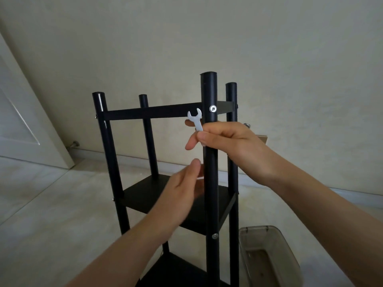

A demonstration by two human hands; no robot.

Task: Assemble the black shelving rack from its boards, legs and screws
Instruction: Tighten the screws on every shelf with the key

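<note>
The black shelving rack [149, 112] stands upright in the middle of the head view, with round legs and three boards showing. A silver screw [212, 108] sits in the near right leg [210, 166] at the top board. My right hand [228, 141] pinches a small flat silver wrench [196, 119] just left of that leg, its jaws up beside the top board's edge. My left hand [182, 189], slightly blurred, hovers with relaxed fingers below it, close to the same leg and holding nothing I can see.
A clear plastic container [267, 253] stands on the pale floor to the rack's lower right. A white door [22, 112] leans in at the left, with a doorstop [75, 144] at the wall base. A beige wall runs behind.
</note>
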